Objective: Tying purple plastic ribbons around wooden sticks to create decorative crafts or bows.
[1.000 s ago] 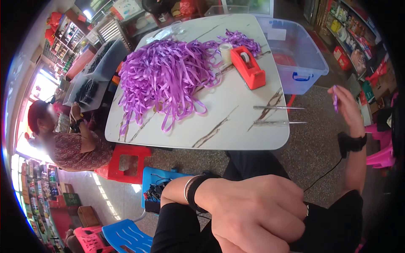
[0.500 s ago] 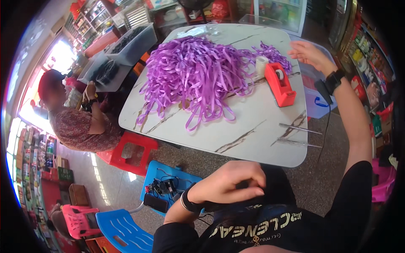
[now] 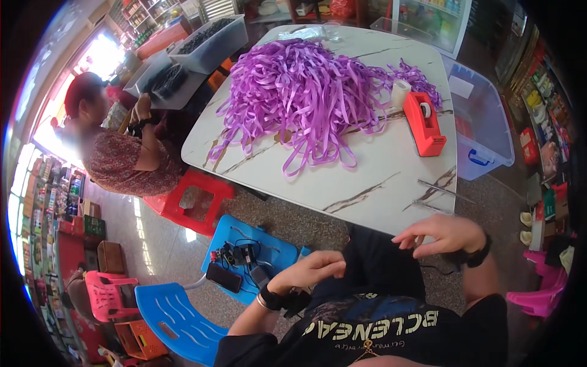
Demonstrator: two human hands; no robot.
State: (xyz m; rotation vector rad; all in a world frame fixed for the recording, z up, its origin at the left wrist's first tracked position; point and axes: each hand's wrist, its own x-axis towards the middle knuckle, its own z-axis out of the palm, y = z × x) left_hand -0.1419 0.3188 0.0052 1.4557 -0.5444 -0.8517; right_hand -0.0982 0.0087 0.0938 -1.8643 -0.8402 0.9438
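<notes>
My left hand (image 3: 315,269) hovers above my lap, its fingers loosely bent and holding nothing. To the right, just off the table's near edge, my right hand (image 3: 445,234) is open with its fingers apart, also with nothing in it. Nearest to it on the marble-patterned table (image 3: 361,183) lie two thin metal rods (image 3: 445,191) by the right corner. Beyond them stands a red tape dispenser (image 3: 426,128) carrying a roll of tape. A whitish tape roll (image 3: 400,93) sits beside it. A large heap of purple ribbon loops (image 3: 299,92) covers the table's far middle; a smaller purple bunch (image 3: 419,85) adjoins it.
On the left another person (image 3: 125,150) sits on a red stool (image 3: 199,196) near plastic tubs (image 3: 211,46) of dark items. A blue stool (image 3: 247,229) bears a phone and cables. A clear bin (image 3: 489,131) with a blue latch stands right of the table.
My right hand has come back from the table's far right side to near my lap. My left hand has lowered slightly leftward, its fingers straighter. The view has shifted a little.
</notes>
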